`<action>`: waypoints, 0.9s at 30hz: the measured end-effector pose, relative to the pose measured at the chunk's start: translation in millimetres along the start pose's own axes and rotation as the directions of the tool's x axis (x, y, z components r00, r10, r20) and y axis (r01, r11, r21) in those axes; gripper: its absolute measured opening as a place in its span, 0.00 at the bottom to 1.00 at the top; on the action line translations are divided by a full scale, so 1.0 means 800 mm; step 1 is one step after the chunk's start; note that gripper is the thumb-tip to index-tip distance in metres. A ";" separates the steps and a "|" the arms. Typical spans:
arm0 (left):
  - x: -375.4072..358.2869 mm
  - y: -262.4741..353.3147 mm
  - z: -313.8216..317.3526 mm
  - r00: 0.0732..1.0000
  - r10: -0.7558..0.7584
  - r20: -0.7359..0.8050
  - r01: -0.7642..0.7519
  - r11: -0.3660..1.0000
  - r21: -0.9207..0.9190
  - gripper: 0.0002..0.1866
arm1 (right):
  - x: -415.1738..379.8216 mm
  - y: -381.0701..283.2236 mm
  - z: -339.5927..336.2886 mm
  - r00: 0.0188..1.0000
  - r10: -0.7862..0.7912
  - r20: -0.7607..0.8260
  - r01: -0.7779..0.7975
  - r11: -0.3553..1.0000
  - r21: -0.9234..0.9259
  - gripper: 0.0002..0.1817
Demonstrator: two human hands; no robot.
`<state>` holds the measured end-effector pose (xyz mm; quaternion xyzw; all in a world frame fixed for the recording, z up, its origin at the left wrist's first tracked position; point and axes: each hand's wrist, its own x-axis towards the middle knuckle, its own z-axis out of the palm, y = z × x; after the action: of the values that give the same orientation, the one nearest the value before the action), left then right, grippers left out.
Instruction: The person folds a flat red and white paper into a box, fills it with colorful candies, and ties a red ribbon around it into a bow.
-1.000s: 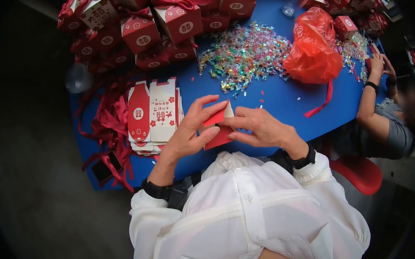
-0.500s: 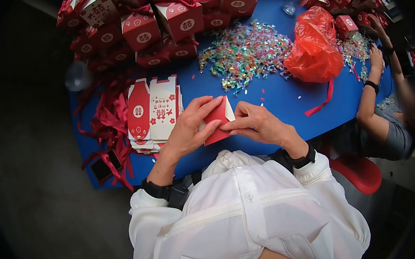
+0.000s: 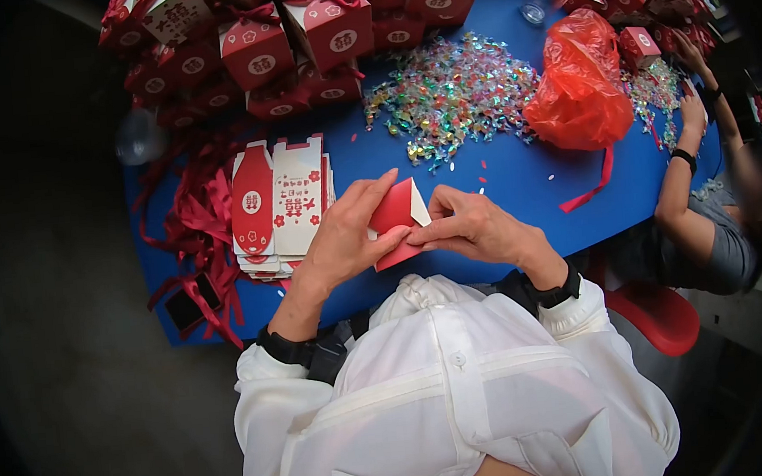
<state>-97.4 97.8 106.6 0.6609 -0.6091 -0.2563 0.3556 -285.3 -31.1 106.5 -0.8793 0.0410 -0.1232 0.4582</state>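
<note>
Between my two hands is a small red and white cardboard gift box point(image 3: 394, 208), partly folded, above the near edge of the blue table. My left hand point(image 3: 346, 232) grips its left side, thumb across the red face and fingers along the far edge. From the right, my right hand point(image 3: 477, 228) pinches the box's edge between thumb and bent fingers, close to my left thumb. A white inner flap shows at the box's upper right. Just left of my left hand lies a stack of flat printed box blanks point(image 3: 299, 195).
Red ribbons point(image 3: 198, 208) and a dark phone point(image 3: 191, 305) lie at the left. Finished boxes point(image 3: 329, 32) are piled at the back, beside wrapped candies point(image 3: 455, 93) and a red plastic bag point(image 3: 577, 88). A co-worker's arms point(image 3: 686, 160) reach in from the right.
The fingers of my left hand have lifted slightly off the box's red face, showing more of it. My right hand has barely moved and still pinches the edge.
</note>
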 end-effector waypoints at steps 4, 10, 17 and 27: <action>0.001 0.003 0.004 1.000 -0.022 -0.004 0.022 0.999 0.038 0.35 | 0.000 0.001 0.000 1.000 -0.003 -0.009 0.003 1.000 -0.017 0.11; 0.000 0.008 0.008 0.998 -0.057 -0.002 0.057 0.998 0.026 0.33 | 0.001 0.001 -0.002 1.000 -0.007 0.003 0.007 0.999 -0.041 0.11; 0.000 0.011 0.005 0.999 -0.048 0.012 0.047 0.997 0.053 0.33 | -0.001 0.004 -0.001 1.000 -0.005 0.008 0.005 0.999 -0.045 0.11; 0.000 0.012 0.004 0.995 -0.050 0.084 0.046 0.998 0.051 0.32 | -0.004 0.004 0.005 0.999 -0.022 -0.032 0.021 0.999 -0.042 0.12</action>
<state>-105.4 97.5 112.0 0.6722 -0.6138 -0.2779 0.3067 -287.3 -29.2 101.1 -0.8870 0.0415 -0.1413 0.4376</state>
